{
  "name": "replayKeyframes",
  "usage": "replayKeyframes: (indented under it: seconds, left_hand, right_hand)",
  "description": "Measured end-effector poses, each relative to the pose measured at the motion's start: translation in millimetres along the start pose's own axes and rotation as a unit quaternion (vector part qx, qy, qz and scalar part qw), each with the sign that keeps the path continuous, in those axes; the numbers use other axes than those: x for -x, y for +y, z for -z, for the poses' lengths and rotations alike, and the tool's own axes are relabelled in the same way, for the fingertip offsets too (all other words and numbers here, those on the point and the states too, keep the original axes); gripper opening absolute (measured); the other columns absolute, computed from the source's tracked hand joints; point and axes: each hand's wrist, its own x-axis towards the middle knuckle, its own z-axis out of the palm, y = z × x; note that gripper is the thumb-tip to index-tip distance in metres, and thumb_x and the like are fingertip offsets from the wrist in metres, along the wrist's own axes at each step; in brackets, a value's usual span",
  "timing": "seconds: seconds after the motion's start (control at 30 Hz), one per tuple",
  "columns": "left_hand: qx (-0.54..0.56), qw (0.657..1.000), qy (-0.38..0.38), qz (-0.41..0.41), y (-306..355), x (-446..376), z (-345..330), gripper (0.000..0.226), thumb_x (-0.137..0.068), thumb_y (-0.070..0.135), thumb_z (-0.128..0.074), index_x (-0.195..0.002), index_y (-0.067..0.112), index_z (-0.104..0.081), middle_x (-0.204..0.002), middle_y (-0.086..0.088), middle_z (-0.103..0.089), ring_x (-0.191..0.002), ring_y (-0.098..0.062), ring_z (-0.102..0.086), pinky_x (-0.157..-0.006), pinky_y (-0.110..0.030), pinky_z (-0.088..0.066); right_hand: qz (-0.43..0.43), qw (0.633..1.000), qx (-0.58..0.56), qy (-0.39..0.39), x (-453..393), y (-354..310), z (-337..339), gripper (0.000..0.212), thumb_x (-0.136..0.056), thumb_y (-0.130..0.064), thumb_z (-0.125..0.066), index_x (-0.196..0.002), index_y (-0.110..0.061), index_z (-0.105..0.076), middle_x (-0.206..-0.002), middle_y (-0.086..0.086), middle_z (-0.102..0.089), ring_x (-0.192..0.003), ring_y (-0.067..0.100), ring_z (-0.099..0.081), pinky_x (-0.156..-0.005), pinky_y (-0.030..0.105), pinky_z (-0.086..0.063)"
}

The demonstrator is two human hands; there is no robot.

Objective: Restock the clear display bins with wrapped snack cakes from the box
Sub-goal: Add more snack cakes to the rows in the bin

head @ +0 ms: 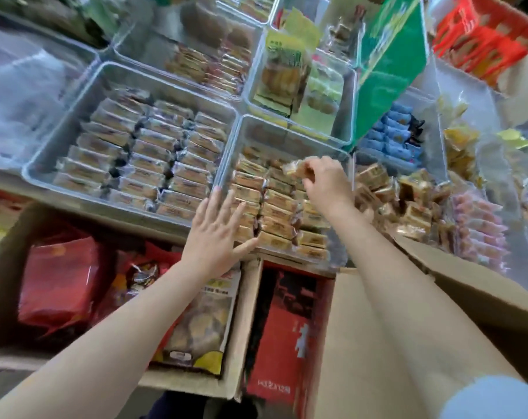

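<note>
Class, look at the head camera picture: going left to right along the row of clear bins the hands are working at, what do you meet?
Large bin of neatly rowed wrapped cakes → left hand, flat and open → right hand pinching one wrapped cake → loose pile of wrapped cakes → pink packets.

Single head cam, wide-angle, looks steeply down, close over bins (232, 152); edges blurry, prob. motion.
</note>
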Motion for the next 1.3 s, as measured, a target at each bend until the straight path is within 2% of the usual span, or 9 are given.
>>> replayKeyframes:
  seconds: [0.27, 0.5, 0.6, 0.73, 0.83, 0.97, 1.1, 1.2, 1.3]
  left_hand:
    - [0.009, 1.000, -0.005, -0.008, -1.7, -0.6, -2.4, 0.090, -0.090, 0.083, -0.006, -0.162, 0.028, -0.009, -0.169, -0.002, 0.005, -0.151, -0.029, 0.027, -0.123, -0.047, 0.013]
    - [-0.001, 1.000, -0.010, -0.011, 0.0, 0.2, -0.1, 0.088, -0.091, 0.083, -0.004, -0.161, 0.030, -0.005, -0.169, -0.002, 0.009, -0.150, -0.029, 0.029, -0.123, -0.047, 0.015]
    - [0.006, 1.000, -0.025, 0.000, -0.9, -0.6, 4.6, 0.091, -0.091, 0.084, -0.011, -0.162, 0.028, 0.000, -0.169, -0.003, 0.012, -0.150, -0.027, 0.029, -0.122, -0.045, 0.017]
    - [0.055, 0.998, 0.007, 0.023, 35.2, 8.9, 21.0, 0.092, -0.095, 0.071, -0.033, -0.162, 0.017, -0.001, -0.169, -0.006, 0.007, -0.153, -0.025, 0.020, -0.124, -0.047, 0.013]
    - [0.200, 0.973, 0.067, -0.097, 124.9, 37.4, 46.1, 0.075, -0.098, 0.055, -0.048, -0.159, 0.019, -0.024, -0.168, -0.002, -0.015, -0.156, -0.021, -0.002, -0.126, -0.041, -0.002]
    - [0.312, 0.913, 0.034, -0.259, 251.8, 98.5, 74.3, 0.057, -0.094, 0.052, -0.042, -0.142, 0.023, -0.051, -0.150, 0.000, -0.047, -0.142, -0.020, -0.040, -0.117, -0.047, -0.034]
    - [0.228, 0.929, -0.041, -0.288, 319.6, 127.8, 62.6, 0.041, -0.101, 0.048, -0.046, -0.138, 0.033, -0.055, -0.141, 0.010, -0.056, -0.137, -0.012, -0.045, -0.119, -0.035, -0.027]
    - [0.126, 0.945, -0.002, -0.302, 334.0, 123.3, 42.6, 0.029, -0.098, 0.041, -0.054, -0.122, 0.034, -0.068, -0.124, 0.011, -0.069, -0.122, -0.011, -0.060, -0.113, -0.035, -0.032]
    - [0.081, 0.953, 0.019, -0.292, 334.3, 115.4, 34.6, 0.023, -0.094, 0.038, -0.061, -0.111, 0.030, -0.073, -0.111, 0.009, -0.074, -0.110, -0.014, -0.067, -0.104, -0.037, -0.041]
  right_hand:
    - [-0.002, 0.987, 0.061, -0.150, -15.6, -28.9, -50.0, 0.035, -0.100, -0.009, -0.050, -0.133, -0.016, -0.058, -0.126, 0.007, -0.056, -0.123, 0.028, -0.047, -0.098, 0.043, -0.046]
    - [0.025, 0.968, 0.048, -0.246, 10.8, -30.2, -24.4, 0.057, -0.101, -0.019, -0.041, -0.156, -0.012, -0.027, -0.159, 0.009, -0.034, -0.147, 0.027, -0.029, -0.119, 0.044, -0.030]
    - [0.030, 0.983, -0.038, -0.177, 37.0, -21.3, 20.3, 0.046, -0.102, -0.027, -0.046, -0.145, -0.012, -0.048, -0.147, 0.005, -0.051, -0.135, 0.022, -0.046, -0.111, 0.037, -0.039]
    - [0.057, 0.983, -0.158, -0.071, 114.7, 24.0, 96.3, 0.021, -0.101, -0.025, -0.054, -0.106, -0.017, -0.073, -0.091, -0.010, -0.067, -0.079, -0.002, -0.056, -0.067, 0.013, -0.039]
    - [0.024, 0.982, -0.185, 0.008, 184.9, 78.8, 133.3, 0.024, -0.098, -0.023, -0.058, -0.080, -0.012, -0.069, -0.070, -0.002, -0.063, -0.066, 0.007, -0.055, -0.063, 0.025, -0.042]
    - [-0.079, 0.978, -0.187, 0.051, 264.6, 164.4, 145.9, 0.029, -0.099, -0.025, -0.055, -0.072, -0.016, -0.062, -0.069, 0.000, -0.061, -0.067, 0.013, -0.057, -0.067, 0.031, -0.046]
    - [-0.188, 0.972, -0.135, -0.041, 311.4, 248.5, 107.1, 0.025, -0.098, -0.031, -0.056, -0.077, -0.020, -0.065, -0.081, -0.002, -0.067, -0.079, 0.016, -0.062, -0.070, 0.031, -0.046]
    - [-0.235, 0.957, -0.053, -0.164, 321.0, 303.2, 51.7, 0.021, -0.095, -0.027, -0.055, -0.105, -0.015, -0.068, -0.110, 0.013, -0.069, -0.102, 0.035, -0.064, -0.084, 0.040, -0.054]
    - [-0.263, 0.931, -0.006, -0.255, 319.2, 341.3, -6.7, 0.040, -0.095, -0.016, -0.050, -0.134, -0.017, -0.055, -0.128, 0.013, -0.062, -0.114, 0.035, -0.061, -0.091, 0.041, -0.054]
